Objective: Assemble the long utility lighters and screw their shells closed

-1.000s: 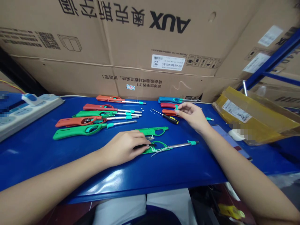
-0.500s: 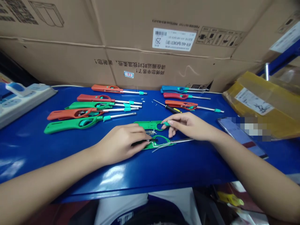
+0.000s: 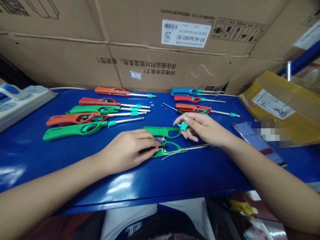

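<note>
My left hand (image 3: 131,146) is closed over the handle end of an opened green gas lighter half (image 3: 176,146), which lies flat on the blue table. A dark part, thin white wires (image 3: 168,154) and a metal tube (image 3: 197,146) show in this half; what lies under my fingers is hidden. Between thumb and fingers my right hand (image 3: 197,125) pinches a small teal trigger (image 3: 183,127), lifted just right of the other green shell half (image 3: 160,131). That half lies behind the first one, with a small clear and metal piece (image 3: 159,139) between the two.
Several green, orange and red lighters (image 3: 75,131) lie at left; blue, red and orange ones (image 3: 192,108) at back right. A screwdriver (image 3: 170,107) lies behind my right hand. A phone (image 3: 257,141), a yellow-taped package (image 3: 285,110), a power strip (image 3: 25,101) and a large carton (image 3: 140,56) border the space.
My right hand has moved slightly right and up, away from the rear shell half, carrying the teal trigger. My left hand stays on the front half. The whole view has shifted a little.
</note>
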Motion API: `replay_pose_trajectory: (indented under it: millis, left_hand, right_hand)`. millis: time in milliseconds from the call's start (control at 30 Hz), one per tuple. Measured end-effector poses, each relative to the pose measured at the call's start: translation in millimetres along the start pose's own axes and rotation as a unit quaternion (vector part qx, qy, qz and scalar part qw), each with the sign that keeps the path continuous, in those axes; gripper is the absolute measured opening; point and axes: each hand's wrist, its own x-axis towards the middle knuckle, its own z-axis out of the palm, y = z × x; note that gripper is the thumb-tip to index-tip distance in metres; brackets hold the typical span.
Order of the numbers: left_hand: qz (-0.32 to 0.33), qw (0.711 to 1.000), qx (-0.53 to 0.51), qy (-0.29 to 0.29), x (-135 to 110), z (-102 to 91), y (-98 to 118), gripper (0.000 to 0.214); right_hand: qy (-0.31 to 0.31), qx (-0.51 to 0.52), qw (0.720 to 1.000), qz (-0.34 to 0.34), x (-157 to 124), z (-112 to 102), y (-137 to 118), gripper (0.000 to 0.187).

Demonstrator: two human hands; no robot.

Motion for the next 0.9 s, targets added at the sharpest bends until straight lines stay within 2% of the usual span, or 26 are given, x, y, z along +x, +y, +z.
replay_pose_trajectory:
  millis: [333, 500, 600, 667, 733, 833, 900]
  left_hand:
    - [-0.003, 1.0, 0.001, -0.004, -0.3, 0.3, -0.4, 0.02]
    - [0.001, 1.0, 0.007, -0.002, -1.0, 0.1, 0.8, 0.02]
    - [-0.001, 1.0, 0.003, 0.001, -2.1, 0.2, 1.3, 0.019]
    - [-0.004, 1.0, -0.002, 0.004, -2.5, 0.1, 1.9, 0.019]
    - [-0.01, 1.0, -0.008, 0.007, -2.4, 0.0, 2.4, 0.019]
    - [-0.016, 1.0, -0.014, 0.014, -1.6, 0.3, 3.0, 0.017]
    - [-0.018, 1.0, -0.018, 0.017, -1.0, 0.8, 2.9, 0.017]
  right_hand:
    - [-0.027, -0.008, 1.0, -0.005, -2.2, 10.9, -0.8, 0.027]
    - [-0.071, 0.043, 0.996, 0.026, -2.2, 14.3, 5.9, 0.036]
    - [-0.065, -0.038, 0.997, -0.029, -3.3, 13.0, 5.9, 0.034]
    - [-0.063, -0.135, 0.985, -0.091, -4.6, 11.2, 3.9, 0.03]
    - [-0.088, -0.206, 0.966, -0.128, -5.9, 9.6, 1.1, 0.029]
    - [-0.138, -0.248, 0.949, -0.135, -7.1, 9.0, -2.0, 0.029]
    - [-0.142, -0.258, 0.947, -0.13, -7.7, 9.7, -2.5, 0.028]
